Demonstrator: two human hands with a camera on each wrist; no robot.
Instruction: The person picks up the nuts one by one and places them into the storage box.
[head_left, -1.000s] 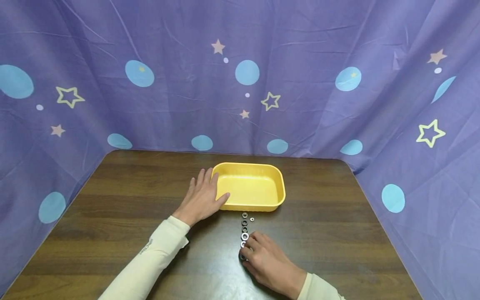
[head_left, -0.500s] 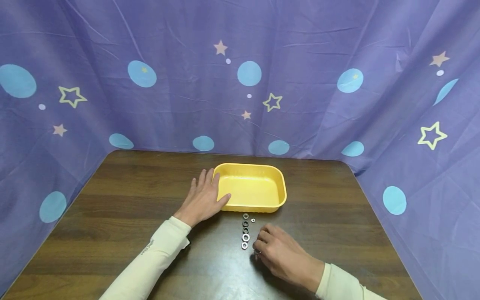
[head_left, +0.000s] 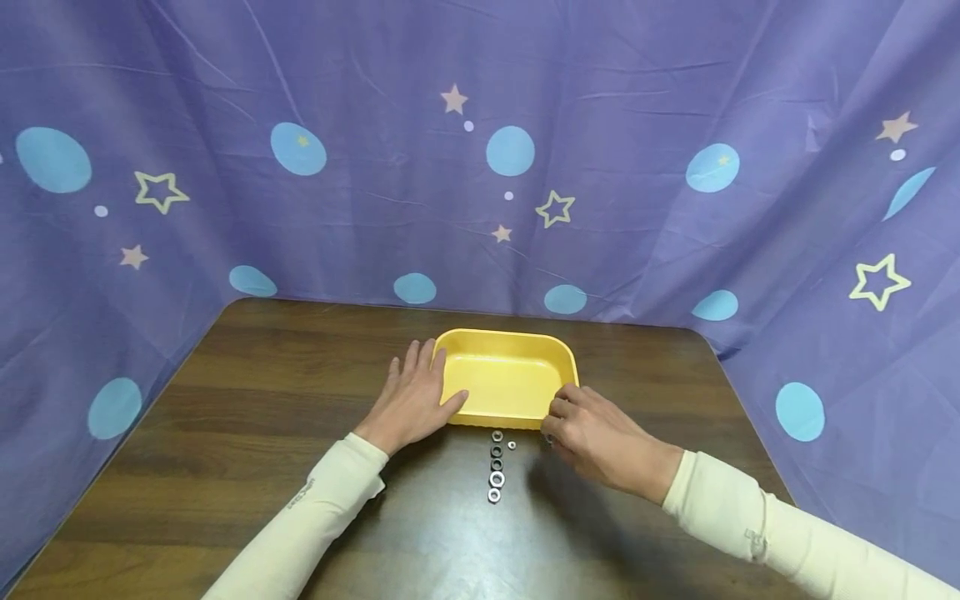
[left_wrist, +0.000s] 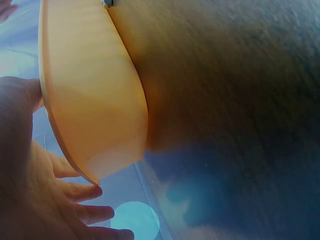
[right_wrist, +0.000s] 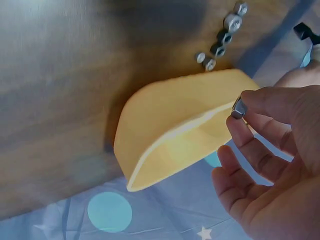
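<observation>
One yellow tray (head_left: 504, 390), on the counter (head_left: 300, 400); left hand (head_left: 408, 404) against its left end, fingers spread. One metal nut (right_wrist: 239, 108), pinched by the right hand (head_left: 603, 437) near the tray's right rim. Five nuts (head_left: 497, 464), lined up below; one smaller nut (head_left: 512, 445) beside them.

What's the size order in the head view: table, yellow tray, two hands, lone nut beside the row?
1. Table
2. Yellow tray
3. Left hand and right hand, too alike to rank
4. Lone nut
</observation>
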